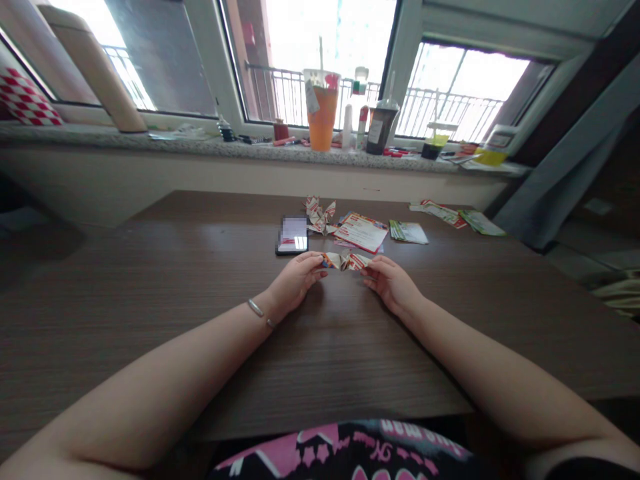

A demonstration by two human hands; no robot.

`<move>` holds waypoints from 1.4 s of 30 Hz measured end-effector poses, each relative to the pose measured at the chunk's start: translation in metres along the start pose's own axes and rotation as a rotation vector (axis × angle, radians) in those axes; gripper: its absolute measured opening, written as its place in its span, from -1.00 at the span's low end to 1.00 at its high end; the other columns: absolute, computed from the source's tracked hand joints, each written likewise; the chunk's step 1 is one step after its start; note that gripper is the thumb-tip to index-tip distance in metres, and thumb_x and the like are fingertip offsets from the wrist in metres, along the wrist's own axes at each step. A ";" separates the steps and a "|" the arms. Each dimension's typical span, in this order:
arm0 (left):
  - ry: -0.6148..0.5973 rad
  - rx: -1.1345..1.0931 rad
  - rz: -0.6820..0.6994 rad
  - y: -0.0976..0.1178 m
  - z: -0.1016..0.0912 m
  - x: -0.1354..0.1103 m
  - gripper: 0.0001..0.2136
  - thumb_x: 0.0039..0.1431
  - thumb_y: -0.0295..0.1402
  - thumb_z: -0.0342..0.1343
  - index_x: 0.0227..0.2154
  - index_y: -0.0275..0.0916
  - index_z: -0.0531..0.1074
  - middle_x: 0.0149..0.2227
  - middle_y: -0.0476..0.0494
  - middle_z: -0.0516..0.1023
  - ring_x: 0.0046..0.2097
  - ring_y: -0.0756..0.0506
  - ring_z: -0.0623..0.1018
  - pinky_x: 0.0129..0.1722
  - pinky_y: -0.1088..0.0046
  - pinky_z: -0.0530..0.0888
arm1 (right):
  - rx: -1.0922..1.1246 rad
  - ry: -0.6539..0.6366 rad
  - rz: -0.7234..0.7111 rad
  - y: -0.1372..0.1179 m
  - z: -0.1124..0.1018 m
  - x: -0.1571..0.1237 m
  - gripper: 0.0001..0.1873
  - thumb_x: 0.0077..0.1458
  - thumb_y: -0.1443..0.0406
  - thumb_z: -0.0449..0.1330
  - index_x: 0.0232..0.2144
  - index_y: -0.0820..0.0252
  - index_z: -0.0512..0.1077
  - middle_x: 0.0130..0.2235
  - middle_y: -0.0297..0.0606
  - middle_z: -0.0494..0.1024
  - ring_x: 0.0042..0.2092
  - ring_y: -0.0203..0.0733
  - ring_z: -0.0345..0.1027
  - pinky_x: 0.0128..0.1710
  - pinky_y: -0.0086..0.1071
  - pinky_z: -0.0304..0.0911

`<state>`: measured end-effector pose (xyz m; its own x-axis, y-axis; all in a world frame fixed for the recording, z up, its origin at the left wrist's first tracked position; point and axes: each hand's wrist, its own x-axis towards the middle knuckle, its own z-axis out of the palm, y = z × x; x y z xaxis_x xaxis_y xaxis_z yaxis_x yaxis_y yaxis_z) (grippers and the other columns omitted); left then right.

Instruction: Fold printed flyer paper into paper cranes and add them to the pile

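Between my two hands, just above the table, is a small folded piece of printed paper (345,261), creased in the middle, with red, blue and yellow print. My left hand (303,275) pinches its left end, and a silver bangle sits on that wrist. At the other end, the thumb and fingers of my right hand (393,280) are closed on the paper. Beyond the left hand lies a phone (293,236) with its screen lit. Folded paper shapes (320,215) in red and white stand beside the phone, next to a stack of printed sheets (363,232).
The brown table (200,267) reaches to the wall below the window. Green-and-white cards (409,232) and paper strips (440,212) lie at its back right. On the stone sill (280,152) stand an orange drink cup (321,113), a dark drink cup (382,127), bottles and small items.
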<state>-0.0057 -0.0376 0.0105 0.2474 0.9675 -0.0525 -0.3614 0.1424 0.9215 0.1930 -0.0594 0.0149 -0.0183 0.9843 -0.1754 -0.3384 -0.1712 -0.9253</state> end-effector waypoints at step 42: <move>-0.190 0.459 0.185 -0.001 0.008 -0.009 -0.75 0.03 -0.19 0.23 -0.42 -0.32 0.50 -0.35 -0.10 0.55 -0.26 -0.05 0.47 -0.16 0.44 0.35 | -0.608 -0.074 -0.310 0.010 0.005 -0.005 -0.65 -0.11 0.06 0.29 -0.36 0.19 0.57 -0.35 -0.26 0.62 -0.31 -0.14 0.43 -0.24 -0.30 0.28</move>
<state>-0.0005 -0.0483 0.0135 0.3903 0.9069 0.1588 0.0055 -0.1747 0.9846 0.1850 -0.0657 0.0084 -0.0772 0.9883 0.1312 0.2493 0.1466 -0.9573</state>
